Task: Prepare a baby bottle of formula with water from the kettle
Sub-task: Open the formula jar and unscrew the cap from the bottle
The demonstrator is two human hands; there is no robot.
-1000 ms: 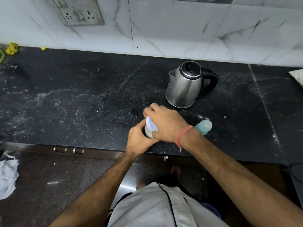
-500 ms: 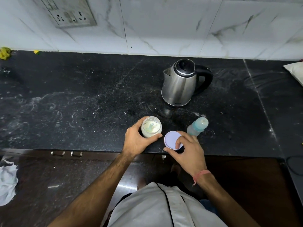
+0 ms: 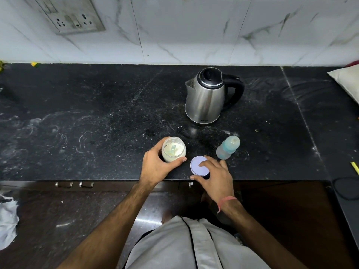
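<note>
An open glass jar of pale formula powder [image 3: 173, 149] with a green scoop inside stands near the front edge of the black counter [image 3: 97, 113]. My left hand [image 3: 156, 167] is wrapped around the jar. Just right of it lies the jar's lilac lid [image 3: 198, 168], flat on the counter, with my right hand [image 3: 215, 178] holding it by the rim. A capped baby bottle [image 3: 227, 147] with a teal collar stands right of the lid. Behind them sits a steel kettle [image 3: 206, 98] with a black lid and handle, spout pointing left.
A marble-tiled wall with a socket plate [image 3: 70, 18] backs the counter. A pale cushion [image 3: 347, 80] lies at the far right edge. Cabinet handles [image 3: 73, 184] sit below the counter front. A crumpled white cloth [image 3: 7, 222] lies on the floor at left.
My right hand took the lilac lid off the jar and set it down on the counter to the jar's right. My left hand stayed on the jar.
</note>
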